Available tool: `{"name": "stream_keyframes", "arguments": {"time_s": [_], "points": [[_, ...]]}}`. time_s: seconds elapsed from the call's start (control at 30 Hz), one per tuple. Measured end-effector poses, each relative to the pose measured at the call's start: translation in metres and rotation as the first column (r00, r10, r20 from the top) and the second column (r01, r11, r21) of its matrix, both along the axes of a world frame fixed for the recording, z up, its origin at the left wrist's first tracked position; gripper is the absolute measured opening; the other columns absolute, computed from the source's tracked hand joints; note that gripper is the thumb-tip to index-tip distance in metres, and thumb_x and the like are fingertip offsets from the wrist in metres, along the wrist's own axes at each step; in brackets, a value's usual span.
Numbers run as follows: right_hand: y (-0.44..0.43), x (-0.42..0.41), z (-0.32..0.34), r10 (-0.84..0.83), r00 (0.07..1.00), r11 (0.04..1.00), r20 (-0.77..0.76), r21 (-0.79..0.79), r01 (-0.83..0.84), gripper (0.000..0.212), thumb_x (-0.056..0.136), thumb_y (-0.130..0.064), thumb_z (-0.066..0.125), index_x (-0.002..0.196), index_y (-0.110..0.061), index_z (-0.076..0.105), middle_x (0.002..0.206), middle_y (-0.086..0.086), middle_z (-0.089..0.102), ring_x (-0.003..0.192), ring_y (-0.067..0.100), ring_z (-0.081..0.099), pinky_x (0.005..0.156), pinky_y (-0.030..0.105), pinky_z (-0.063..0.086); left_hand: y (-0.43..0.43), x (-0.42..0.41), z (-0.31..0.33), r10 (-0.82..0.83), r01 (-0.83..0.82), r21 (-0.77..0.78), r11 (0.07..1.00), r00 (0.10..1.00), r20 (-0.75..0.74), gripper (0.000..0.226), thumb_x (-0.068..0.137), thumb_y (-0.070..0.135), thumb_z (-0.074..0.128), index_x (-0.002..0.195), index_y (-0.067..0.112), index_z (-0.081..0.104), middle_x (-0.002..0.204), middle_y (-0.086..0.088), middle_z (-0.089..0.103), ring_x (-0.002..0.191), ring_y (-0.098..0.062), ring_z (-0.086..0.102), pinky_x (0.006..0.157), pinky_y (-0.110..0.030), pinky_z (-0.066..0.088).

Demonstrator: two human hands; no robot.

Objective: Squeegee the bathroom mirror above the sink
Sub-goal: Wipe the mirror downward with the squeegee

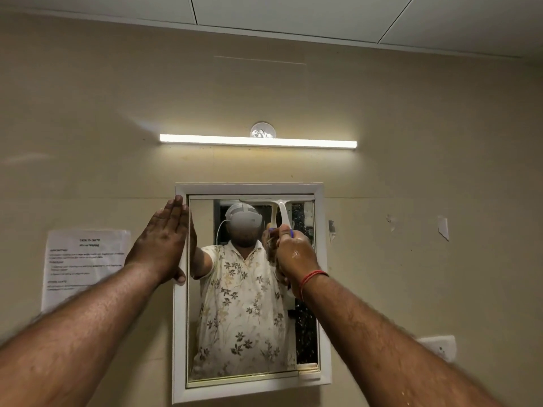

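The right hand [293,254] grips the squeegee [282,214] at the mirror [246,318] top; the flat, empty left hand [164,245] braces the frame [179,318]. Uneven pressure risks streaks.

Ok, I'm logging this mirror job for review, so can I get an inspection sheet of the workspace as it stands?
Surface: mirror in a white frame; droplets on its right strip.
Job's things: squeegee, blade at the mirror's top edge, right of centre.
Clutter: printed sheet taped to the wall, left of the mirror.
Hands: left hand flat against the frame's left side; right hand gripping the squeegee handle, red thread at the wrist.
Cables: white cable, seen only in the reflection.
Surroundings: lit tube light above; wall socket lower right.
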State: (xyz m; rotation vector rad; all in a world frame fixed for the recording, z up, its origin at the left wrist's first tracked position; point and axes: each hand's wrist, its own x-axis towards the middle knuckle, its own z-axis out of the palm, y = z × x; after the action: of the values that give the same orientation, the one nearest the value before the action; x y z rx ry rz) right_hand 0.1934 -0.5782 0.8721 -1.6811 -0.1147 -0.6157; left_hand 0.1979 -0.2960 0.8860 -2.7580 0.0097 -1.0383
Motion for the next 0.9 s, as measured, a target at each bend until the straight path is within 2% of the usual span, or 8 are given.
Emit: {"name": "stream_keyframes", "arguments": {"time_s": [0.07, 0.23, 0.33, 0.43, 0.6, 0.73, 0.8, 0.9], "points": [[0.003, -0.002, -0.003, -0.002, 1.0, 1.0, 0.001, 0.014, 0.002, 0.047, 0.116, -0.055, 0.036, 0.12, -0.021, 0.068, 0.112, 0.008, 0.073, 0.087, 0.016, 0.064, 0.055, 0.026, 0.044, 0.001, -0.001, -0.004, -0.021, 0.022, -0.016, 1.0, 1.0, 0.004, 0.167, 0.077, 0.041, 0.099, 0.164, 0.006, -0.038, 0.17, -0.013, -0.051, 0.164, -0.03, -0.035, 0.136, -0.04, -0.014], [0.008, -0.005, -0.002, 0.002, 1.0, 0.999, -0.008, 0.045, -0.001, 0.045, 0.116, -0.053, 0.035, 0.116, -0.021, 0.067, 0.112, 0.008, 0.071, 0.088, 0.016, 0.062, 0.062, 0.031, 0.047, 0.006, -0.001, -0.019, -0.074, 0.074, -0.027, 0.997, 0.997, -0.004, 0.166, 0.077, 0.047, 0.099, 0.165, 0.004, -0.034, 0.172, -0.014, -0.048, 0.166, -0.03, -0.034, 0.138, -0.041, -0.011], [0.01, -0.003, -0.007, -0.015, 1.0, 0.998, -0.027, 0.056, 0.016, 0.041, 0.115, -0.056, 0.037, 0.106, -0.027, 0.065, 0.109, 0.008, 0.071, 0.096, 0.023, 0.066, 0.086, 0.045, 0.06, 0.011, 0.004, -0.028, -0.099, 0.099, -0.028, 0.995, 0.995, -0.005, 0.171, 0.072, 0.056, 0.1, 0.165, 0.004, -0.034, 0.172, -0.015, -0.048, 0.167, -0.032, -0.033, 0.141, -0.044, -0.005], [0.011, -0.002, -0.016, -0.028, 0.999, 0.998, -0.038, 0.047, 0.03, 0.041, 0.114, -0.057, 0.037, 0.102, -0.029, 0.064, 0.109, 0.006, 0.072, 0.104, 0.025, 0.067, 0.106, 0.056, 0.056, 0.013, 0.006, -0.04, -0.123, 0.123, -0.018, 0.992, 0.992, -0.019, 0.175, 0.069, 0.058, 0.1, 0.163, 0.003, -0.037, 0.171, -0.016, -0.049, 0.166, -0.033, -0.034, 0.141, -0.045, -0.004], [0.01, -0.005, -0.029, -0.036, 0.998, 0.999, -0.05, 0.038, 0.038, 0.045, 0.114, -0.058, 0.037, 0.109, -0.024, 0.065, 0.107, 0.005, 0.07, 0.103, 0.024, 0.066, 0.104, 0.055, 0.056, 0.019, 0.014, -0.076, -0.195, 0.196, -0.026, 0.98, 0.98, 0.034, 0.185, 0.051, 0.047, 0.111, 0.168, 0.001, -0.025, 0.177, -0.017, -0.041, 0.168, -0.035, -0.03, 0.139, -0.045, -0.006], [0.013, -0.006, -0.047, -0.043, 0.998, 0.997, -0.054, 0.057, 0.046, 0.048, 0.112, -0.061, 0.037, 0.102, -0.025, 0.066, 0.094, 0.001, 0.066, 0.088, 0.024, 0.062, 0.082, 0.043, 0.052, 0.025, 0.022, -0.103, -0.236, 0.239, -0.024, 0.971, 0.967, 0.096, 0.19, 0.039, 0.04, 0.115, 0.173, 0.001, -0.015, 0.182, -0.016, -0.032, 0.172, -0.035, -0.02, 0.139, -0.048, 0.006], [0.012, -0.006, -0.057, -0.042, 0.997, 0.997, -0.058, 0.056, 0.045, 0.047, 0.112, -0.061, 0.037, 0.107, -0.026, 0.067, 0.098, 0.0, 0.066, 0.093, 0.024, 0.062, 0.086, 0.043, 0.052, 0.026, 0.024, -0.113, -0.246, 0.25, -0.028, 0.968, 0.963, 0.112, 0.191, 0.037, 0.039, 0.116, 0.174, 0.001, -0.013, 0.183, -0.016, -0.029, 0.172, -0.035, -0.018, 0.14, -0.05, 0.01], [0.01, -0.007, -0.068, -0.047, 0.997, 0.998, -0.066, 0.049, 0.05, 0.05, 0.113, -0.06, 0.037, 0.124, -0.023, 0.068, 0.112, 0.002, 0.069, 0.106, 0.024, 0.065, 0.101, 0.051, 0.056, 0.026, 0.022, -0.123, -0.26, 0.264, -0.028, 0.964, 0.959, 0.116, 0.191, 0.036, 0.042, 0.115, 0.174, 0.001, -0.01, 0.184, -0.017, -0.025, 0.173, -0.037, -0.013, 0.139, -0.052, 0.015]]}}
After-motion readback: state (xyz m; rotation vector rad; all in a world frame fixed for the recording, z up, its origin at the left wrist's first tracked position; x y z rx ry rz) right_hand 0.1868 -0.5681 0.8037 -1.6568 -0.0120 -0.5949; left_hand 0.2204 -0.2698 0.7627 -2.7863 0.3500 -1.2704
